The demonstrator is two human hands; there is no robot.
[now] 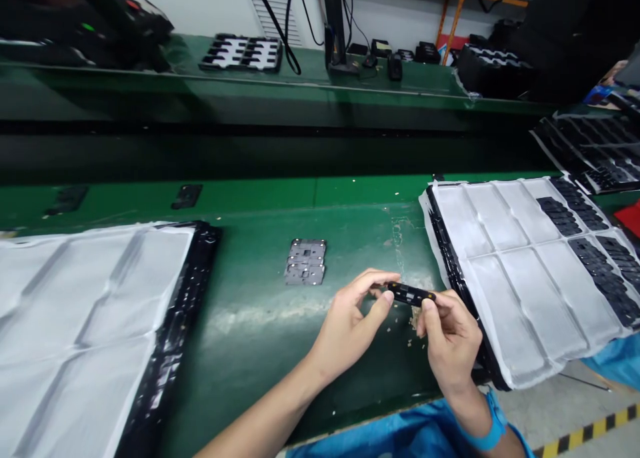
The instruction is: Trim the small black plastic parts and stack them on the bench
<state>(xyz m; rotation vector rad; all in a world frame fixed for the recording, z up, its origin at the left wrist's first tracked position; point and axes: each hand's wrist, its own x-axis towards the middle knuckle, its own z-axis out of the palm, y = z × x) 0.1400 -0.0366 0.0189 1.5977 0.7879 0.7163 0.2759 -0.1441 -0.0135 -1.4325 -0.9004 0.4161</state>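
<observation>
A small black plastic part (411, 294) is held above the green bench between my two hands, seen nearly edge-on. My left hand (357, 311) pinches its left end between thumb and fingers. The right end is gripped by my right hand (447, 328), with the thumb on the near side; a blue band circles that wrist. To the left of my hands, a group of flat dark grey parts (305, 262) lies side by side on the bench. Small tan crumbs are scattered on the surface just below the held part.
A compartmented tray under white cloth (505, 265) stands at right, with rows of black parts in its far-right pockets. Another cloth-covered tray (100, 291) fills the left. Single dark parts (187, 196) lie by the dark belt channel (280, 155). A shelf behind holds a black-and-white tray (242, 52).
</observation>
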